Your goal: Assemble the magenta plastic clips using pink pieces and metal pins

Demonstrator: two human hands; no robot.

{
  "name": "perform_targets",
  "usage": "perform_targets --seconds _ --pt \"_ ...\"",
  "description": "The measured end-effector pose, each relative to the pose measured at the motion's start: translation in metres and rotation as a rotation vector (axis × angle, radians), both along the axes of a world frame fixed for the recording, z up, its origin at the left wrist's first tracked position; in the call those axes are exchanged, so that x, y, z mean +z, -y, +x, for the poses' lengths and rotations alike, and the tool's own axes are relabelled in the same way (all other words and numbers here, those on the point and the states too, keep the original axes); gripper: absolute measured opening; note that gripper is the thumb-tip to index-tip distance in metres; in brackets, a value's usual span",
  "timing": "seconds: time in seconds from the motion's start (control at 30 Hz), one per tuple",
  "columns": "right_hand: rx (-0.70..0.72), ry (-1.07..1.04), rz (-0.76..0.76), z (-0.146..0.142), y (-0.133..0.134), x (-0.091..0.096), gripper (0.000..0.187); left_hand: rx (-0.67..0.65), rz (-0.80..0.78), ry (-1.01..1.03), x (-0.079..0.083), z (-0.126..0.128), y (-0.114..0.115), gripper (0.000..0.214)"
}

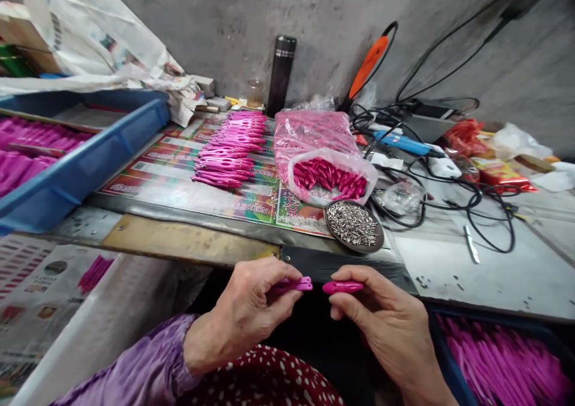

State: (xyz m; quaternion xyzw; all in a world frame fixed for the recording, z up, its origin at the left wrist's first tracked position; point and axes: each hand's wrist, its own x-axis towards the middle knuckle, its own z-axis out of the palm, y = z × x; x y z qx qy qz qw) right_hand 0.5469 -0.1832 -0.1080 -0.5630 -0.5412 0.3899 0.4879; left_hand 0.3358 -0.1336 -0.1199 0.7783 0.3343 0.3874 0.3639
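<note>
My left hand [245, 310] pinches a pink plastic piece [305, 284], whose forked end with small holes sticks out past the thumb; the rest is hidden in the fingers. Between the thumb and fingers of my right hand [386, 316] is a glossy magenta pointed piece [341, 287], its tip toward the forked end. A short gap separates the two pieces. Just beyond my hands, a round dish [380, 238] holds many small silvery metal pins [353, 223]. Behind it lies a pink plastic bag [309, 130] with similar magenta pieces [330, 177] in its mouth.
A row of pink slender parts [231, 148] lies on printed sheets. A blue tray [90, 169] with pink parts stands left, another bin [435, 334] of pink parts at lower right. A black flask [282, 73], tangled black cables [476, 199] and a blue tool [402, 143] sit behind.
</note>
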Motion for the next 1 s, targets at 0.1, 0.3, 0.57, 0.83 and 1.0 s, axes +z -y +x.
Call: perform_targets --seconds 0.1,0.3,0.57,0.83,1.0 --pt "0.011 -0.094 -0.071 -0.004 0.004 -0.005 0.021 -0.001 0.006 -0.012 -0.002 0.000 0.003 0.006" --pt "0.039 -0.169 -0.164 -0.006 0.008 -0.011 0.023 -0.012 -0.015 -0.043 -0.004 -0.002 0.007 0.008" --pt "0.047 -0.229 -0.176 -0.010 0.010 -0.018 0.024 0.001 -0.015 -0.061 -0.011 -0.004 0.011 0.008" --pt "0.000 -0.173 -0.159 -0.016 0.011 -0.026 0.024 -0.019 0.007 -0.070 -0.013 -0.006 0.012 0.006" --pt "-0.017 -0.083 -0.111 -0.017 0.012 -0.028 0.021 -0.025 0.016 -0.093 -0.015 -0.006 0.014 0.007"
